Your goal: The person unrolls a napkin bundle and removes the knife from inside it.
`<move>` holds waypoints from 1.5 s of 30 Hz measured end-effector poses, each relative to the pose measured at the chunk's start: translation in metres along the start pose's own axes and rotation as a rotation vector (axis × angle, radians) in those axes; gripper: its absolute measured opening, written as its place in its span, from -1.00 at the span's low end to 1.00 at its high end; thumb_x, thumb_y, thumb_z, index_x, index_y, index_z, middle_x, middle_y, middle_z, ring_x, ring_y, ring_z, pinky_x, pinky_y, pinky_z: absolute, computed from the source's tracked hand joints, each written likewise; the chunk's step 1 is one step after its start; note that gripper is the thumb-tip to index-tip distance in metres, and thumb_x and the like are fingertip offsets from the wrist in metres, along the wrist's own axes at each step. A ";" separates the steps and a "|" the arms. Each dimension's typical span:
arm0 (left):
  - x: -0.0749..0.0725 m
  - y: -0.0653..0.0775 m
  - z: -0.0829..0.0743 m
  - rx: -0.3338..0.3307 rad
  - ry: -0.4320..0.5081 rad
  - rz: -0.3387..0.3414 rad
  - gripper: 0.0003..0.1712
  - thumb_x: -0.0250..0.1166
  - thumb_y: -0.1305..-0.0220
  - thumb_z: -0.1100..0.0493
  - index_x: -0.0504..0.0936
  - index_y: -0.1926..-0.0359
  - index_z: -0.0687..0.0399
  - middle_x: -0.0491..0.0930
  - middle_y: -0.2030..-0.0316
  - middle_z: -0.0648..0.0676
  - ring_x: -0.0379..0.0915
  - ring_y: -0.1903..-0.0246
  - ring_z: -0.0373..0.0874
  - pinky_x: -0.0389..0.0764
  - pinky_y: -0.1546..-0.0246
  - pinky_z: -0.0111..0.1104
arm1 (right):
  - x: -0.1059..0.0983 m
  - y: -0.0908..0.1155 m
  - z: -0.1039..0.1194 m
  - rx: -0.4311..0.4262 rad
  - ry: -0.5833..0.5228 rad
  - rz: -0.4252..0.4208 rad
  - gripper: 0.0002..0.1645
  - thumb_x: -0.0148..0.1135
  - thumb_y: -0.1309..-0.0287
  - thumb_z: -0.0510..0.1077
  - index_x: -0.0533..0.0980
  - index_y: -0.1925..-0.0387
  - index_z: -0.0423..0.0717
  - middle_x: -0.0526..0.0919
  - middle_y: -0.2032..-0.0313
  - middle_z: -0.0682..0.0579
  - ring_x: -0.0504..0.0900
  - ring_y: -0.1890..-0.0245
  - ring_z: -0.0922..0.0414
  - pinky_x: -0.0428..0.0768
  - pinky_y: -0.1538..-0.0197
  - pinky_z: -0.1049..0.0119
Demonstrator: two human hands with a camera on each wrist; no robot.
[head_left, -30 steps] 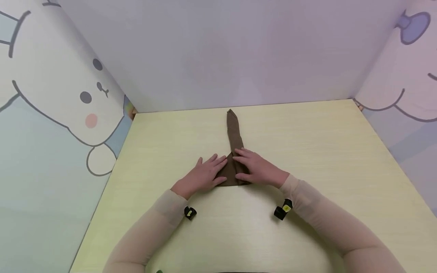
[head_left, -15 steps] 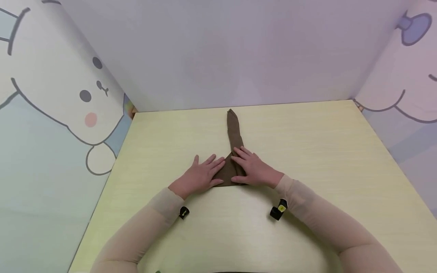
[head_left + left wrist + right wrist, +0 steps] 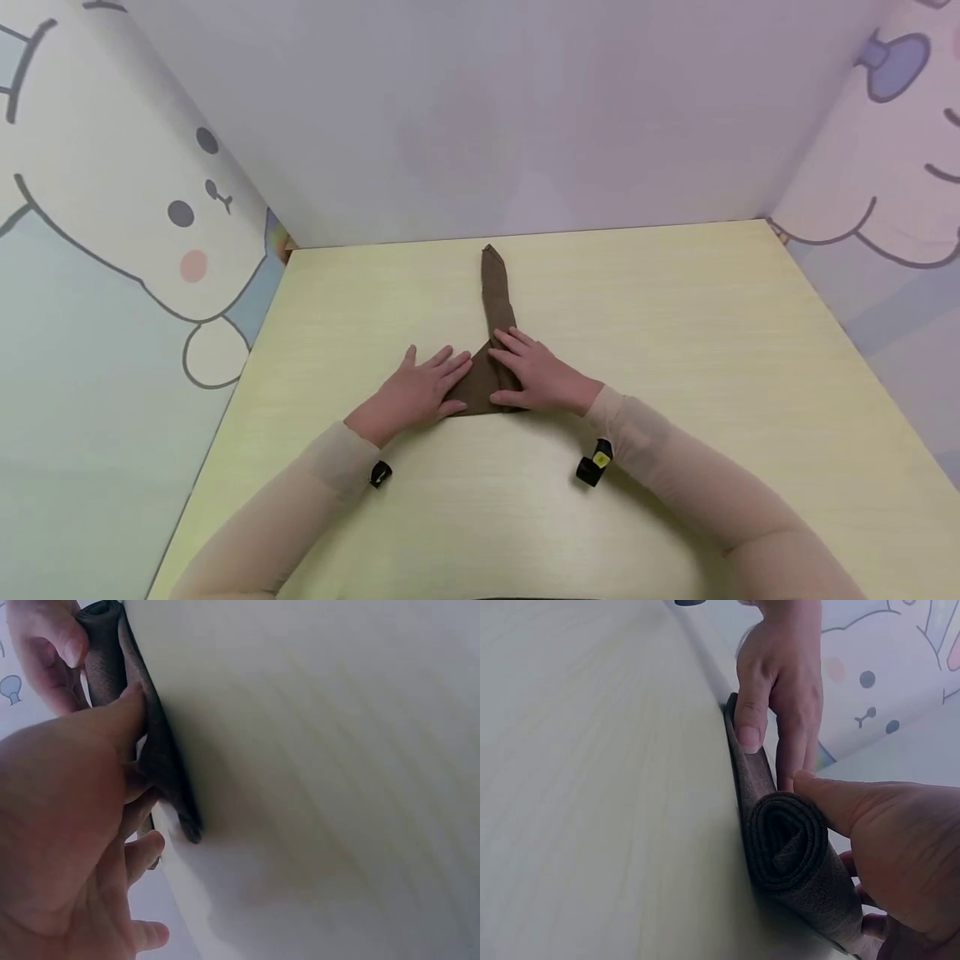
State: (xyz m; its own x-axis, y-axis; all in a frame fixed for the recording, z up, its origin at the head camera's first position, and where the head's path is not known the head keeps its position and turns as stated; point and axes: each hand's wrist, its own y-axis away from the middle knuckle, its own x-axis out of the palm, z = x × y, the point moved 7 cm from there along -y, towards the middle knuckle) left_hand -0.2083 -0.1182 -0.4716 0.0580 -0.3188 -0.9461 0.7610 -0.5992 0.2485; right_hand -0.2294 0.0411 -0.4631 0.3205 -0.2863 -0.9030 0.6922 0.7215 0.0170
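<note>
A brown cloth (image 3: 472, 393) lies on the table, flat and pointed on its left side and wound into a roll along its right side. The long narrow roll (image 3: 495, 287) reaches toward the back wall; its spiral end (image 3: 787, 840) faces the camera in the right wrist view. My left hand (image 3: 416, 390) rests on the flat left part, fingers spread and thumb near the front edge. My right hand (image 3: 543, 375) lies over the roll with straight, relaxed fingers, its thumb on top near the spiral end. Both hands cover parts of the cloth.
The pale wooden table (image 3: 660, 308) ends at a plain back wall (image 3: 480, 117). Side walls with cartoon drawings (image 3: 150, 208) stand at left and right. A small black device (image 3: 592, 467) hangs below the right wrist, another black device (image 3: 380, 473) below the left.
Both hands have slid left in the head view, the left one further. The cloth sits slightly further left, and a bit more of its flat part shows between the hands. The view also shifted slightly.
</note>
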 end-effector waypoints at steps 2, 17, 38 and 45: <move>0.000 0.007 0.003 0.002 0.007 -0.005 -0.17 -0.14 -0.37 -0.40 0.08 -0.50 -0.13 0.02 -0.47 -0.13 -0.04 -0.43 -0.12 0.14 -0.21 0.24 | 0.004 -0.004 0.005 0.005 0.011 0.014 -0.04 0.10 -0.21 0.38 0.21 -0.42 -0.13 -0.01 -0.48 -0.12 -0.14 -0.47 -0.11 0.14 -0.30 -0.23; 0.009 0.035 0.022 -0.026 0.097 -0.029 -0.18 -0.03 -0.36 -0.36 0.17 -0.47 -0.05 0.08 -0.46 -0.06 0.04 -0.41 -0.06 0.17 -0.20 0.21 | 0.014 -0.020 0.023 -0.004 0.067 0.027 -0.05 0.02 -0.21 0.44 0.23 -0.41 -0.07 0.01 -0.48 -0.08 -0.10 -0.47 -0.10 0.02 -0.41 0.02; -0.003 0.009 0.001 -0.028 0.276 -0.011 -0.15 -0.02 -0.39 -0.31 0.09 -0.49 0.07 -0.02 -0.49 0.01 -0.12 -0.45 -0.03 0.12 -0.26 0.18 | 0.009 -0.018 0.024 0.009 0.036 0.001 -0.06 0.05 -0.19 0.43 0.23 -0.42 -0.03 0.03 -0.47 -0.07 -0.12 -0.47 -0.08 0.08 -0.25 -0.35; -0.002 0.004 -0.001 -0.070 0.281 -0.012 -0.02 -0.02 -0.30 -0.43 0.06 -0.49 0.09 -0.03 -0.49 0.01 -0.11 -0.45 0.00 0.14 -0.24 0.19 | 0.009 -0.019 0.024 0.022 0.029 -0.016 0.02 0.06 -0.18 0.44 0.15 -0.45 -0.09 0.00 -0.48 -0.10 -0.16 -0.48 -0.08 0.04 -0.26 -0.36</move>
State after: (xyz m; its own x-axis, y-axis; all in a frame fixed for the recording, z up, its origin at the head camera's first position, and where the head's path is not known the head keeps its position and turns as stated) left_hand -0.2043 -0.1192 -0.4694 0.2178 -0.0906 -0.9718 0.8048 -0.5466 0.2313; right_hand -0.2246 0.0098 -0.4610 0.2908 -0.2789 -0.9152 0.7114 0.7027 0.0119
